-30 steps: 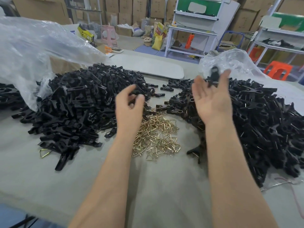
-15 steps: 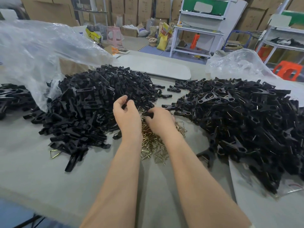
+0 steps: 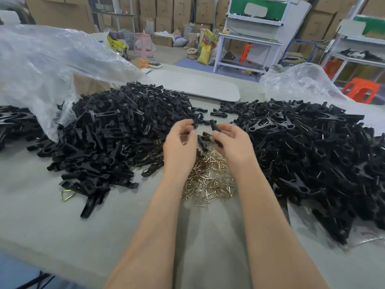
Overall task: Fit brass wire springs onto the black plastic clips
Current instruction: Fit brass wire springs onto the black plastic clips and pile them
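Indoors, fingers of left hand and right hand each pinch clips above grey table, cartons behind.

Straight beyond the grip, a white workbench with a green back panel stands on the grey floor. Behind it, cardboard boxes stack up along the far wall. Back and left of the grip sits a pink stool, and yellow sacks lean beside the bench. Far right, an orange stool stands before a second white rack. The light is soft and even.
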The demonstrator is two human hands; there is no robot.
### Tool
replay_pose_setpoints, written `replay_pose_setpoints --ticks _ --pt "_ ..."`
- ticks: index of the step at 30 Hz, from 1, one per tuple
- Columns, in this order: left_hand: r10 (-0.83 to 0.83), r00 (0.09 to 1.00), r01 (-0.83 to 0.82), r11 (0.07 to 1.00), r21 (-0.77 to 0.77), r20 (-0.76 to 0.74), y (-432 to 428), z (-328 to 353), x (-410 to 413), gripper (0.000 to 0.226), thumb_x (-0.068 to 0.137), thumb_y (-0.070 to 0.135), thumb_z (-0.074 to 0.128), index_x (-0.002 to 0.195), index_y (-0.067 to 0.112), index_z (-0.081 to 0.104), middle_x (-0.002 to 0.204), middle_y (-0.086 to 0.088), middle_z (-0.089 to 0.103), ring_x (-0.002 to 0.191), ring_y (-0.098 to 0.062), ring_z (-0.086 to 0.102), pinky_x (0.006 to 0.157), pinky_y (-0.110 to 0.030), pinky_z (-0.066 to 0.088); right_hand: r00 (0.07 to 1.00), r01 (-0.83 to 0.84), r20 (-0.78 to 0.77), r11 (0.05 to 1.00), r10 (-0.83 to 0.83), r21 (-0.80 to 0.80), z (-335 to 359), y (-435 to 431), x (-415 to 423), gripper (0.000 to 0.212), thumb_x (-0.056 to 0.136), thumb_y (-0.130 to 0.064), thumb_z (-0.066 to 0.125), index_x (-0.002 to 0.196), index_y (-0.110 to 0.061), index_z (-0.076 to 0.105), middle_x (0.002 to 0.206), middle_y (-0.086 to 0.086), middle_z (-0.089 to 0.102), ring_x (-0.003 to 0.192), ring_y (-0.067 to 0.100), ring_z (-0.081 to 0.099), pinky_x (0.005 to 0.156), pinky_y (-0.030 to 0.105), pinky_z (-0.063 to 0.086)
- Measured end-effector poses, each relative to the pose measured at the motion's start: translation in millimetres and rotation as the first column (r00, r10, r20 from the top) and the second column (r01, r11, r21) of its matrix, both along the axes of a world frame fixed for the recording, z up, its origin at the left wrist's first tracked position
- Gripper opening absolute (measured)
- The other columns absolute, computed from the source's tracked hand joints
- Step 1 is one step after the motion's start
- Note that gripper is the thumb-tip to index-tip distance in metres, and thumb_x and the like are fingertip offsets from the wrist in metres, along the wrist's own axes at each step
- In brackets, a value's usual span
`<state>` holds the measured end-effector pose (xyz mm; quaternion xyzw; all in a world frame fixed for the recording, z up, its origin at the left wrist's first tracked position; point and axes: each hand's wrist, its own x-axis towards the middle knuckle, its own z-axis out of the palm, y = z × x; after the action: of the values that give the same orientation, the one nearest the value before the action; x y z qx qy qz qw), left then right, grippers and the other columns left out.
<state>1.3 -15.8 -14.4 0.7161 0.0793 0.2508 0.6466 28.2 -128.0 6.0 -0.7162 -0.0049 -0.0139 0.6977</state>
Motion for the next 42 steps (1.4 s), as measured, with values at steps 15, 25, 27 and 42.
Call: replay_pose_setpoints --ticks 15,25,27,42 --pt "-0.032 0.999 0.017 0.949 0.316 0.043 -4.3 -1.8 -2.6 0.011 0.090 0.016 0.062 0.097 0.021 0.069 0.094 0.009 0.067 0.088 -0.006 0.061 0.081 -0.021 0.047 1.000 -0.008 -0.023 0.934 0.017 0.358 -6.2 -15.7 -13.4 0.012 0.092 -0.008 0.058 0.104 -0.011 0.055 0.097 0.012 0.071 0.085 0.018 0.071 0.075 0.023 0.057" --pt "-0.179 0.979 0.140 0.218 -0.966 0.101 19.8 10.2 -3.5 0.015 0.089 0.003 0.060 0.101 -0.005 0.061 0.097 -0.014 0.066 0.086 -0.018 0.068 0.069 -0.022 0.058 0.999 0.048 0.050 0.457 -0.008 -0.888 -23.1 29.6 -1.4 0.028 0.090 -0.040 0.058 0.115 -0.030 0.066 0.128 0.005 0.055 0.121 0.029 0.044 0.102 0.041 0.035" --pt "-0.210 0.975 0.142 0.328 -0.934 0.074 17.7 9.1 -3.1 0.011 0.091 0.008 0.059 0.099 0.001 0.062 0.092 -0.007 0.066 0.081 -0.011 0.064 0.070 -0.021 0.057 0.991 0.106 0.131 0.585 0.001 -0.804 -19.0 26.9 -2.4 0.024 0.093 -0.032 0.056 0.115 -0.026 0.065 0.118 0.001 0.061 0.106 0.023 0.056 0.096 0.038 0.043" --pt "-0.344 0.937 0.338 0.936 -0.097 -0.060 -6.7 -6.0 -2.0 0.022 0.090 0.009 0.062 0.097 0.029 0.066 0.094 0.011 0.071 0.092 -0.003 0.065 0.082 -0.021 0.052 0.987 -0.131 0.099 0.991 0.129 0.022 -19.3 -27.4 -17.3 0.015 0.088 -0.007 0.064 0.094 -0.020 0.066 0.081 -0.002 0.071 0.071 0.004 0.063 0.069 0.018 0.052"
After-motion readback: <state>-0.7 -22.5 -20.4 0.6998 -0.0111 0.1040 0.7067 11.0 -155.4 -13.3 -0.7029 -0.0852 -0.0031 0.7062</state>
